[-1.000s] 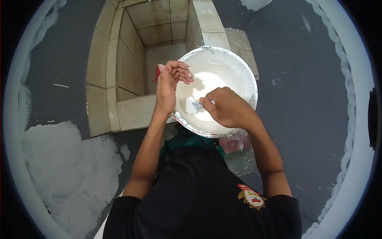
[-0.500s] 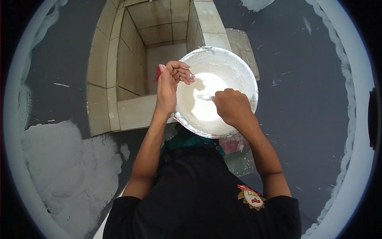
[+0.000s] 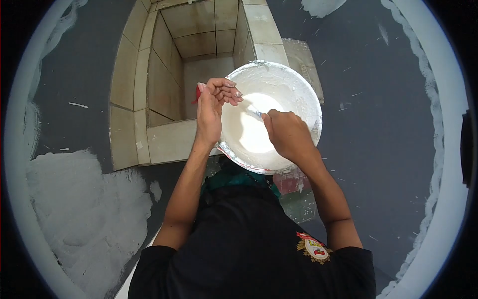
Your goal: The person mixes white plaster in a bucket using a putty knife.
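A large white bucket (image 3: 303,79) with a smeared rim holds a smooth white liquid that looks like paint (image 3: 259,134). My right hand (image 3: 289,132) is over the bucket, its fingers closed round a narrow whitish tool (image 3: 255,113) that points toward the far left side of the bucket. Most of the tool's grip is hidden in the fist. At the bucket's left rim, my left hand (image 3: 211,109) is held up with palm turned inward and fingers loosely curled, nothing in them. Its fingertips overlap the bucket's inside and cast a shadow there.
Behind the bucket stands a tiled basin (image 3: 172,142) with a small red thing (image 3: 196,93) by its inner edge. A flat grey slab (image 3: 306,70) lies at its right. The grey floor (image 3: 373,149) has white splashes and a large white patch (image 3: 84,214).
The tool in my right hand has turned, its tip swinging up and away from me. My right hand has shifted slightly left, and the left hand stays nearly still.
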The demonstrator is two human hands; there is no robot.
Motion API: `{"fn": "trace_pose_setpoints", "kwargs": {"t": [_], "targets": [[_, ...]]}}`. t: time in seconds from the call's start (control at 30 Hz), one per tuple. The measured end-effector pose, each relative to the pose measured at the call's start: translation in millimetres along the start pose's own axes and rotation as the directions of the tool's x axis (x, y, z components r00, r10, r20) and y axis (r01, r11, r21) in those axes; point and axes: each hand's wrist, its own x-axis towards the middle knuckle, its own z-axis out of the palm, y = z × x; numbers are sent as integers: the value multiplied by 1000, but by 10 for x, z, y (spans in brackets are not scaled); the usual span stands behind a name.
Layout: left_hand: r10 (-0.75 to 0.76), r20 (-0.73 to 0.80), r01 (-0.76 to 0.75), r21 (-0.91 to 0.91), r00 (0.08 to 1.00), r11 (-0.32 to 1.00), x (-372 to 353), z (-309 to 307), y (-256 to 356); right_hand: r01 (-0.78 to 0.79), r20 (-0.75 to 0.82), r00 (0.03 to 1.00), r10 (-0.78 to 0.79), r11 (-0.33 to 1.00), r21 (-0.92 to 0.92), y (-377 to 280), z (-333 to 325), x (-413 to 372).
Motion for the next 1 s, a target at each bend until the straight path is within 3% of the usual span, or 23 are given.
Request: {"fn": "trace_pose_setpoints", "kwargs": {"t": [0.03,0.13,0.17,0.37,0.47,0.57,0.67,0.77,0.87,1.0], "targets": [[3,-11,-3,-16,1000,1000,-2,-4,-1,-20,9,1000,20,998,66,-2,47,35],[7,-37,-10,-76,999,997,-3,-6,-6,190,-50,982,-183,933,306,108,290,155],[5,-42,-10,-101,999,995,-7,-5,4,58,39,995,-91,859,508,94,347,179],[-20,-102,-6,-249,995,969,-16,-10,10,-149,221,975,13,773,616,74,161,175],[-43,-108,6,-323,993,946,2,0,31,-140,234,972,-31,719,681,78,68,173],[-51,-102,11,-358,994,934,8,-13,25,-121,245,968,-54,753,647,104,53,195],[-51,-110,8,-355,993,935,5,-5,22,35,177,972,-156,836,547,100,-19,179],[-48,-108,9,-339,993,941,8,0,25,386,42,916,-398,906,177,201,55,151],[-30,-94,4,-273,995,962,-26,-10,39,217,84,972,-221,975,51,-62,-150,81],[-28,-85,6,-246,996,969,-36,5,39,323,-54,943,-328,942,-90,-139,-93,95]]}}
